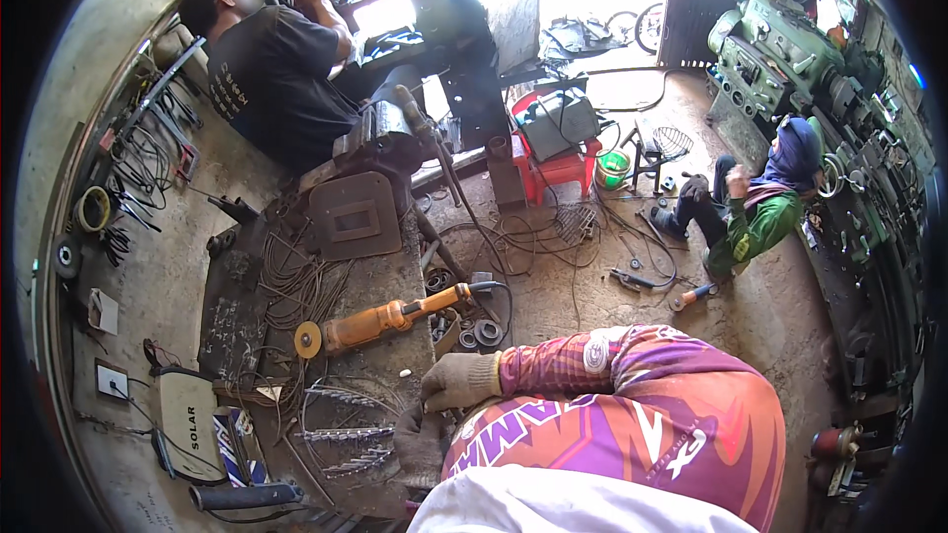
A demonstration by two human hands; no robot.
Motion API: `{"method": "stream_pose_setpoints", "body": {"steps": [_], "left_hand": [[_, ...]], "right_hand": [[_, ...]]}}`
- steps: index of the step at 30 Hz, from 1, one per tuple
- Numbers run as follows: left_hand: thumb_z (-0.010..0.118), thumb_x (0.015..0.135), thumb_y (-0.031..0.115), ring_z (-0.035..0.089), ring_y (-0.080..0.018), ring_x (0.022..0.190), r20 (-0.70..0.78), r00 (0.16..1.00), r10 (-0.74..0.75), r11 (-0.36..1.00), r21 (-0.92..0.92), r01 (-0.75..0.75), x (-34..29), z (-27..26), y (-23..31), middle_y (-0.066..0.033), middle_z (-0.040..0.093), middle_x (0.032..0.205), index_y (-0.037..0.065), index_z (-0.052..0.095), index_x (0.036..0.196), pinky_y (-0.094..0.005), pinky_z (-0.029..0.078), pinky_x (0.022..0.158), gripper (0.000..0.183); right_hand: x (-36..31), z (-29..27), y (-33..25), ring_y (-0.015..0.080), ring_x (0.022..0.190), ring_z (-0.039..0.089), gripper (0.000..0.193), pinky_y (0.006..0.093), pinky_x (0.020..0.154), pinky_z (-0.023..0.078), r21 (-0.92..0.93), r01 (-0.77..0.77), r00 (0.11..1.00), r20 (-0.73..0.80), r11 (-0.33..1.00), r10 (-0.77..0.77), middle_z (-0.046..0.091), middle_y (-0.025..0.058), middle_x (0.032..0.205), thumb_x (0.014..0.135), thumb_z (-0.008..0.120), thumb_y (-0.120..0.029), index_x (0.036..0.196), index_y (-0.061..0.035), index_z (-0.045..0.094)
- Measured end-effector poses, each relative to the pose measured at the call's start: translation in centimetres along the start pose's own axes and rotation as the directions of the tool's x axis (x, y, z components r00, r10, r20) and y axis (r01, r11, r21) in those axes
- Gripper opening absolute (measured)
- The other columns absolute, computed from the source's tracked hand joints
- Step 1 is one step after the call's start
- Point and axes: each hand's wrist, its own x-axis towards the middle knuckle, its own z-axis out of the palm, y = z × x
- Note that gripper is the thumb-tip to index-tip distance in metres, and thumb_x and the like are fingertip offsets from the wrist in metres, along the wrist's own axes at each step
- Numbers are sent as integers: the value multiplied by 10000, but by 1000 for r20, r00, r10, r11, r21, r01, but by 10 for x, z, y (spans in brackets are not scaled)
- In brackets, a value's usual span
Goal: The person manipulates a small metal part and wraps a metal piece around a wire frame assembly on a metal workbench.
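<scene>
The gloved right hand point(459, 380) and gloved left hand point(417, 444) sit close together at the lower centre of the frame; their fingers are mostly hidden, so I cannot tell whether they are spread, pressed together or pinching anything. The left hand is nearest to the metal rods point(346, 434), which lie in three rough rows on the workbench point(380, 276), left of the gloves. I judge the work to be partway: the rods are laid out, none visibly joined, and the handling at the gloves seems unfinished, though they are small and bent by the lens.

At lower left, a pale case point(183, 419) bears one bold, dark printed word; the blue-and-white carton point(239, 446) beside it has print too small to read. Above them, a dark plate point(232, 336) shows pale, chalk-like handwriting. At upper left, a co-worker's black T-shirt point(281, 79) carries pale lettering. Left of centre, the orange angle grinder point(385, 324) lies unheld, without a readable label. At lower right, the orange-and-purple jersey point(632, 415) carries large lettering and smaller emblems.
</scene>
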Motion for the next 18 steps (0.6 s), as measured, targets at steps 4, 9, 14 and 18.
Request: {"method": "stream_pose_setpoints", "body": {"steps": [4,9,14,18], "left_hand": [[764,997,170,583,-69,640,6,1000,-6,993,-116,7,-2,7,8,-27,734,827,19,713,1001,-261,438,560,160],[803,979,209,563,-71,590,7,1000,9,977,-212,-7,5,12,7,14,682,755,30,741,1048,-271,412,515,201],[791,987,209,530,-55,562,34,999,40,998,-41,-39,10,10,-1,32,674,743,49,761,1075,-253,370,496,185],[775,1000,247,531,-48,543,29,998,51,994,-94,-48,13,13,-7,5,715,772,49,758,1076,-259,358,466,213]], "right_hand": [[-5,1,1,348,920,748,298,438,819,574,-29,-16,997,-81,999,14,768,170,977,966,683,-312,1092,-56,770],[-4,6,9,358,948,743,280,451,825,570,-30,44,985,-165,999,-48,762,170,1007,958,691,-299,1099,-68,763],[-6,4,6,354,949,743,285,458,834,569,29,-30,993,-112,999,33,754,171,994,960,688,-284,1125,-53,715],[-8,5,9,355,949,743,274,455,839,568,68,-8,994,-106,998,15,752,175,990,963,684,-281,1102,-46,712]]}}
